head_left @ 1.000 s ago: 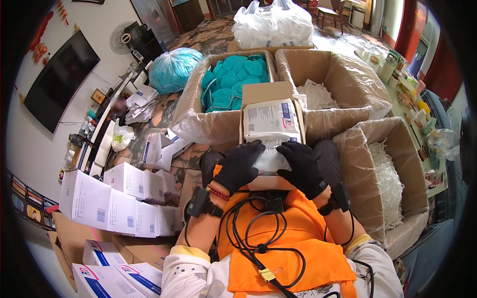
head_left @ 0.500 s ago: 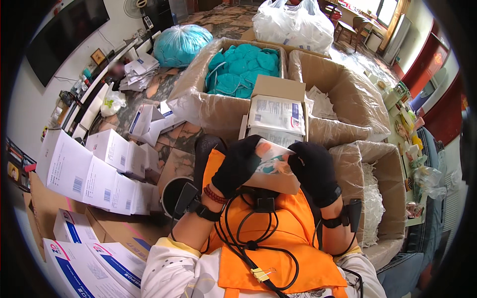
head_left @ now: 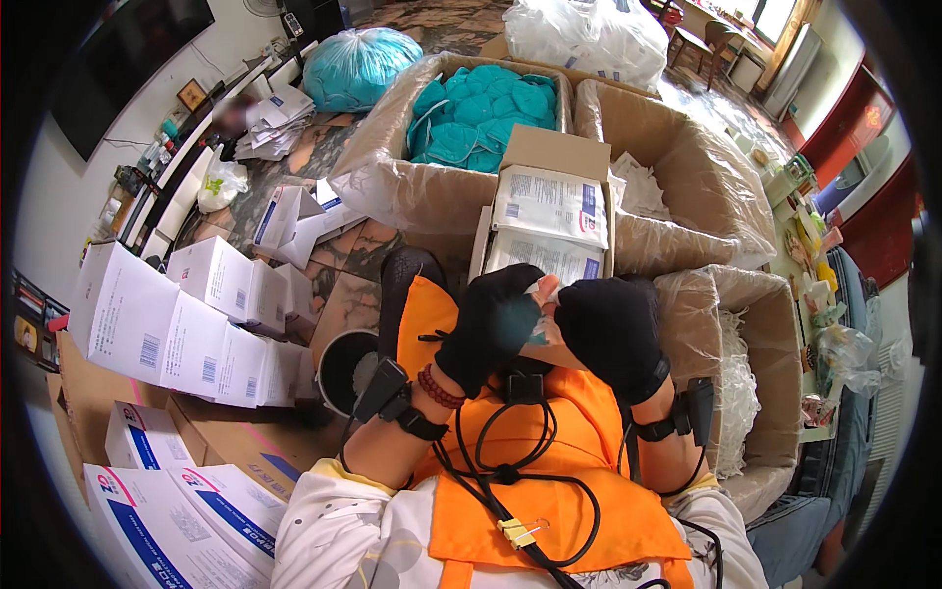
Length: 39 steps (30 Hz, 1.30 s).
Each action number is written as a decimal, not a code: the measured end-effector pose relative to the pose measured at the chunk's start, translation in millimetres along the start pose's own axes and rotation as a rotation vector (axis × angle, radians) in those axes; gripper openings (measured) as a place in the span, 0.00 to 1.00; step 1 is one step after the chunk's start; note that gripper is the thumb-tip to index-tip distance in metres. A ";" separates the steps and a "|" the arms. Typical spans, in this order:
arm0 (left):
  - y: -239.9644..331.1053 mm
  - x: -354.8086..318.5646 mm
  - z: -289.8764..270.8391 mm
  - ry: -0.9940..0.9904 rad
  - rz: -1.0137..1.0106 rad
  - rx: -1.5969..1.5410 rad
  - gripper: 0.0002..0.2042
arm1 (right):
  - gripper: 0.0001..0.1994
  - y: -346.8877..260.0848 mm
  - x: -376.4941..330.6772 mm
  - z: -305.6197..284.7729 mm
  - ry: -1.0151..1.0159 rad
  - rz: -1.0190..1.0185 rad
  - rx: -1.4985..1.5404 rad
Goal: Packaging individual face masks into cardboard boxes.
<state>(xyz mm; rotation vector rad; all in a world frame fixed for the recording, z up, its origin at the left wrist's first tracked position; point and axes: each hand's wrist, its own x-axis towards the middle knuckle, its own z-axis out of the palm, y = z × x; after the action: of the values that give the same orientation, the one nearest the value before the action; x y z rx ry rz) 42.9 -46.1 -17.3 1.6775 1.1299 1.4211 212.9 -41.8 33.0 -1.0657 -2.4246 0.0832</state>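
My left hand (head_left: 493,324) and my right hand (head_left: 613,339), both in black gloves with bare fingertips, are close together above my orange apron (head_left: 520,442). Between them they pinch a clear plastic packet (head_left: 551,351) with something teal showing through; the gloves hide much of it. Just beyond my hands stands an open cardboard box (head_left: 557,152) holding white printed packets (head_left: 551,206) in two stacks. Past that box, teal face masks (head_left: 481,123) fill a plastic-lined carton (head_left: 383,191).
A lined carton (head_left: 702,182) with white strips lies right of the masks, another carton (head_left: 756,294) with white stringy material nearer. White boxes (head_left: 137,314) crowd my left, beside a bucket (head_left: 345,368). Behind are a bag of teal masks (head_left: 358,74) and white bags (head_left: 589,44).
My hands have drawn closer together, and the right one has turned over the packet. The packet, spread flat between them before, is now mostly covered. My view has tilted slightly.
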 end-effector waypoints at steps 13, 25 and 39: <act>-48.8 -7.1 7.2 0.087 -0.377 -0.088 0.22 | 0.06 -49.4 -34.6 9.5 -0.182 -0.260 0.022; -66.4 -1.9 -28.6 0.154 -0.013 0.693 0.14 | 0.06 -40.6 -58.3 6.2 -0.267 -0.339 0.077; -74.4 19.8 -40.5 -0.255 0.212 0.789 0.22 | 0.21 22.7 -3.2 24.3 -0.060 0.146 0.134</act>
<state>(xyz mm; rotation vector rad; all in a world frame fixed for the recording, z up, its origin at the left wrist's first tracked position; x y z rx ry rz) -10.7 0.6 -67.5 2.4968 1.5031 0.8619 219.0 -25.0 4.8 -1.1918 -2.3533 0.3259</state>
